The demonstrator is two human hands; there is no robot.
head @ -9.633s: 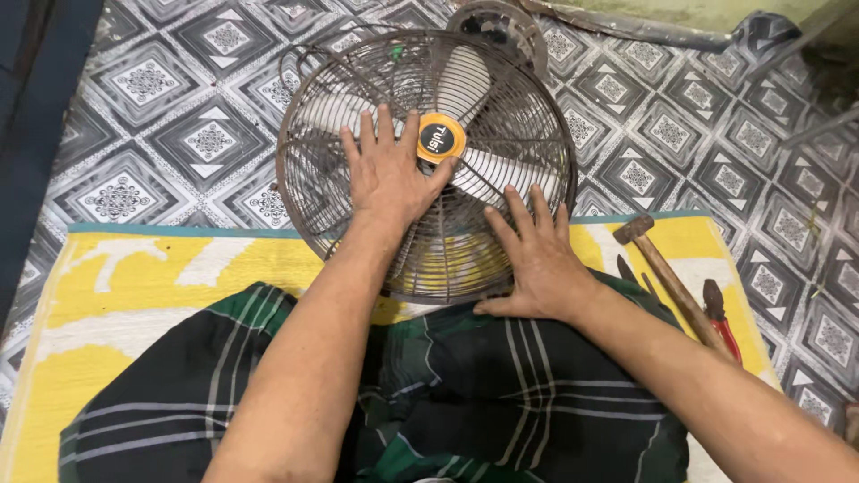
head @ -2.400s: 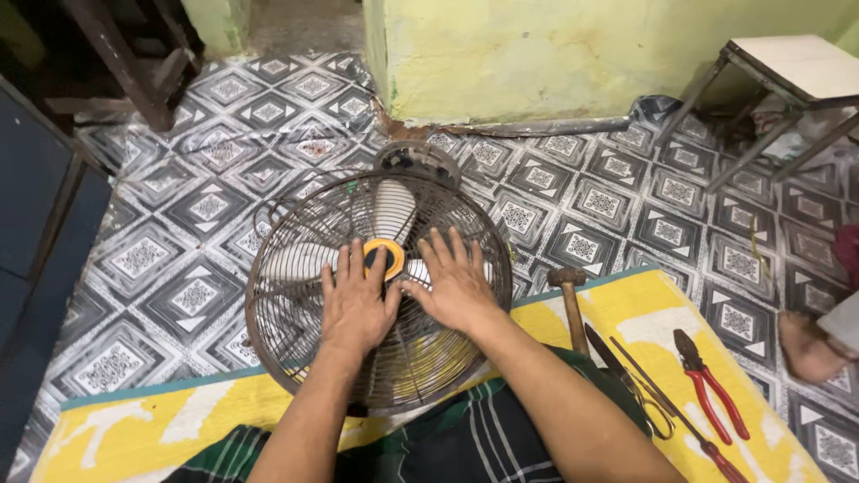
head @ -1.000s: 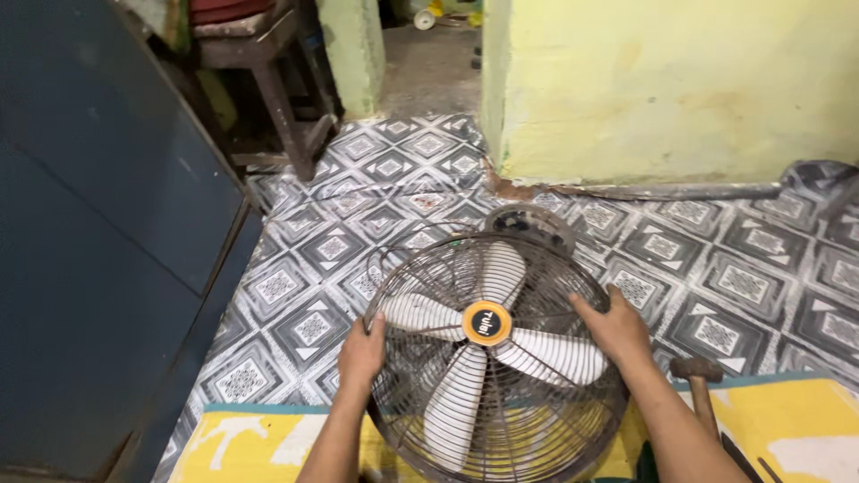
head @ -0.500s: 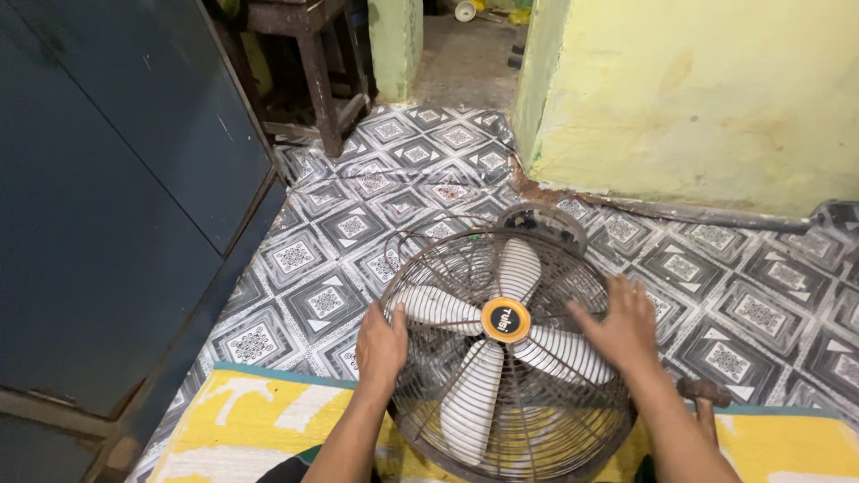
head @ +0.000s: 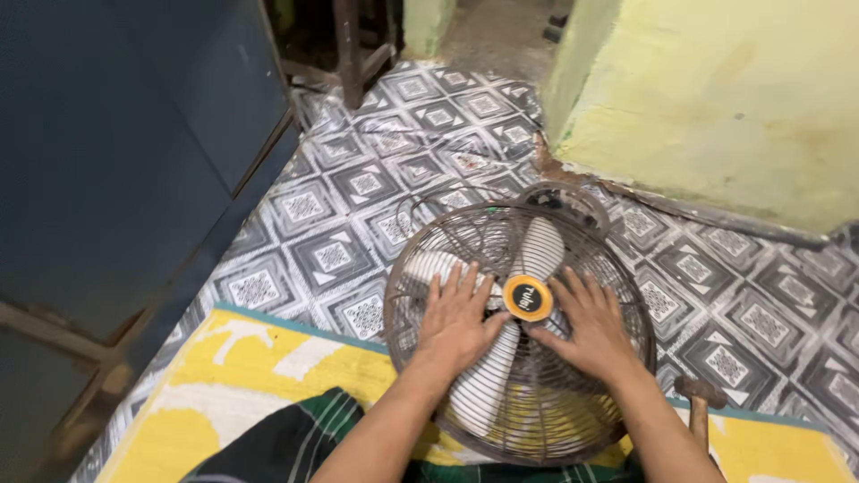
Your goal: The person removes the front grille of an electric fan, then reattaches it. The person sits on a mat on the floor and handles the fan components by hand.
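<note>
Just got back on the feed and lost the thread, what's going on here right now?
A person sits on a yellow mat with a round fan lying face up in front of them on the patterned tile floor. Both hands lie flat on its wire grille: the left hand and the right hand on either side of the orange hub cap. A hammer lies at the right.

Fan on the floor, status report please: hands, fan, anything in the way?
Left hand and right hand flat on fan grille. Hub between them. Hammer beside, clear.

Rusty round wire-caged fan (head: 523,268), flat on floor
</note>
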